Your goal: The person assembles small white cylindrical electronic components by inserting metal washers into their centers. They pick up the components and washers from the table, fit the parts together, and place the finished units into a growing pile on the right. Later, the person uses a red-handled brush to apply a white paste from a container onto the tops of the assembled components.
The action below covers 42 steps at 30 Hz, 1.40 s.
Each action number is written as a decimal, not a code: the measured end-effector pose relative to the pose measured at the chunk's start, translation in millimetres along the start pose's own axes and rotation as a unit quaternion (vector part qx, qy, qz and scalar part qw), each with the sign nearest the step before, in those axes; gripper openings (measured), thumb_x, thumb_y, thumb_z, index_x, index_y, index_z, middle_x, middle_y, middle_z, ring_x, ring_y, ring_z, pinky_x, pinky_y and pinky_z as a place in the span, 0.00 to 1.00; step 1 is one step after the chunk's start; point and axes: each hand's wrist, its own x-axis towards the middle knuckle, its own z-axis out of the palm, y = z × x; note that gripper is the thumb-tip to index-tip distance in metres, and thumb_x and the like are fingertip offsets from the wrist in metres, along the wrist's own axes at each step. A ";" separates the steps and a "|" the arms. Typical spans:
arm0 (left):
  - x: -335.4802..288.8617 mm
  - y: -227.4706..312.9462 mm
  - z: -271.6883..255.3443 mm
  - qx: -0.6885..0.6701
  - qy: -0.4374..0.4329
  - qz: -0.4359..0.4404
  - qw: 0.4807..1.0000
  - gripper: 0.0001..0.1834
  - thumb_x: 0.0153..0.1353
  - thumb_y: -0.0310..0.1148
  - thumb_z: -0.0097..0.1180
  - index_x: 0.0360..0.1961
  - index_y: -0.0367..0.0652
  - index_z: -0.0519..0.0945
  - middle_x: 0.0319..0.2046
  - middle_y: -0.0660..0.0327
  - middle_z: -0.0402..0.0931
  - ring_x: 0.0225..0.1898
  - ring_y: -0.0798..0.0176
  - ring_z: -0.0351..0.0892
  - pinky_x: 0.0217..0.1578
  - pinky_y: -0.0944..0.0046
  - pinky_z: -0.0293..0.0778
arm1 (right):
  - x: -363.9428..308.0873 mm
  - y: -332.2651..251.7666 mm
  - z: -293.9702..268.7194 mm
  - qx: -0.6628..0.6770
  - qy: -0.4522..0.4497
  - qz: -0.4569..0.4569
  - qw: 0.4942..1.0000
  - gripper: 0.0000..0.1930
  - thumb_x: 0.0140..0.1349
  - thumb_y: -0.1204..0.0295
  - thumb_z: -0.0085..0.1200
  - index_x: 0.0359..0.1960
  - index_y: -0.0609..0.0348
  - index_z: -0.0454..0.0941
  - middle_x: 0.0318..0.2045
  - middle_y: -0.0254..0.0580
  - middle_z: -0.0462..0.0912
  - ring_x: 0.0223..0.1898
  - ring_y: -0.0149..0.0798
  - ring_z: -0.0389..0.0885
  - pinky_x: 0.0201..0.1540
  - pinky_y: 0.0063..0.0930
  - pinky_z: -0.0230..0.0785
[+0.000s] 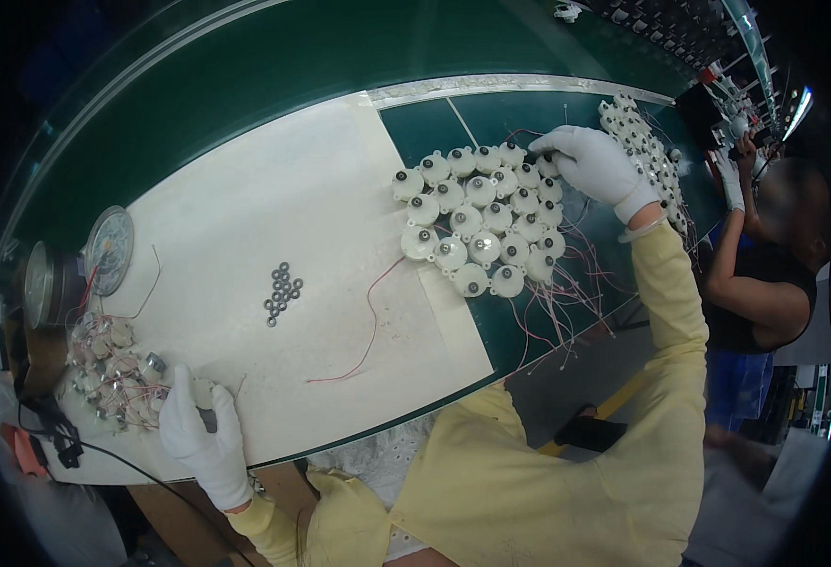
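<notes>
My left hand (203,439), in a white glove, is at the near left edge of the table. Its thumb and fingers grip a small motor (204,392), partly hidden by the glove, beside a heap of small wired motors (113,373). My right hand (599,168), also gloved, reaches to the far right corner of a group of white round motor housings (481,222). Its bent fingertips pinch at one white housing (547,166), mostly covered by the hand. The grouped housings stand packed together, each with a dark centre, and thin red and white wires trail from them.
Several small dark rings (283,293) lie mid-table on the white sheet (340,198). Wire spools (109,250) stand at the left. Another cluster of white parts (647,151) sits at the far right, near a co-worker's gloved hand (729,180). A black cable (132,459) crosses the near left edge.
</notes>
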 end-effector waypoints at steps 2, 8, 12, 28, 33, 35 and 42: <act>-1.0 0.3 -0.2 -0.004 -0.009 -0.007 1.000 0.27 0.57 0.26 0.65 0.59 0.35 0.77 0.48 0.52 0.82 0.44 0.51 0.79 0.46 0.54 0.73 | -2.7 -3.8 0.6 0.020 0.004 -0.004 1.000 0.15 0.59 0.76 0.53 0.48 0.55 0.84 0.42 0.43 0.87 0.45 0.47 0.84 0.49 0.36 0.76; 5.8 2.0 1.1 0.033 0.023 0.035 0.999 0.28 0.53 0.28 0.67 0.57 0.36 0.78 0.40 0.54 0.80 0.38 0.49 0.77 0.41 0.54 0.72 | -3.5 -7.3 -2.4 0.076 0.027 0.016 0.997 0.16 0.64 0.74 0.51 0.52 0.58 0.82 0.45 0.49 0.86 0.47 0.48 0.84 0.53 0.36 0.75; 11.0 9.0 -8.2 0.045 -0.003 0.012 0.999 0.27 0.51 0.28 0.68 0.55 0.36 0.79 0.36 0.55 0.81 0.38 0.49 0.78 0.42 0.55 0.73 | -9.1 -2.0 -10.3 0.071 0.038 0.085 0.993 0.17 0.66 0.71 0.50 0.54 0.58 0.81 0.43 0.52 0.86 0.45 0.49 0.85 0.52 0.35 0.75; 15.8 10.0 -9.2 0.098 0.038 0.050 0.993 0.24 0.53 0.35 0.68 0.52 0.40 0.83 0.35 0.64 0.81 0.51 0.51 0.77 0.58 0.46 0.67 | -30.2 -6.7 15.5 0.091 0.040 0.076 0.992 0.22 0.66 0.69 0.50 0.62 0.58 0.75 0.45 0.58 0.84 0.45 0.53 0.84 0.50 0.36 0.74; 22.2 0.0 -6.9 0.034 0.045 0.074 0.996 0.27 0.54 0.39 0.69 0.54 0.40 0.81 0.34 0.63 0.80 0.45 0.55 0.78 0.55 0.48 0.68 | -36.2 -40.9 -5.1 0.065 0.122 0.072 0.988 0.21 0.69 0.73 0.51 0.62 0.63 0.75 0.45 0.41 0.86 0.35 0.25 0.76 0.43 0.18 0.69; 22.7 -1.1 -10.7 -0.007 0.081 0.080 0.993 0.27 0.56 0.39 0.67 0.55 0.39 0.80 0.35 0.63 0.80 0.43 0.56 0.78 0.54 0.50 0.68 | -29.5 -91.5 -16.1 0.073 0.138 0.030 0.987 0.21 0.67 0.78 0.50 0.63 0.62 0.75 0.46 0.41 0.85 0.36 0.27 0.77 0.43 0.23 0.71; 22.4 38.9 -16.5 -0.174 0.157 0.076 0.969 0.27 0.62 0.38 0.62 0.59 0.33 0.76 0.36 0.58 0.81 0.38 0.55 0.77 0.47 0.53 0.72 | 5.4 -286.5 13.0 0.059 0.074 -0.384 0.919 0.27 0.51 0.64 0.66 0.55 0.57 0.78 0.30 0.35 0.80 0.27 0.36 0.76 0.30 0.28 0.62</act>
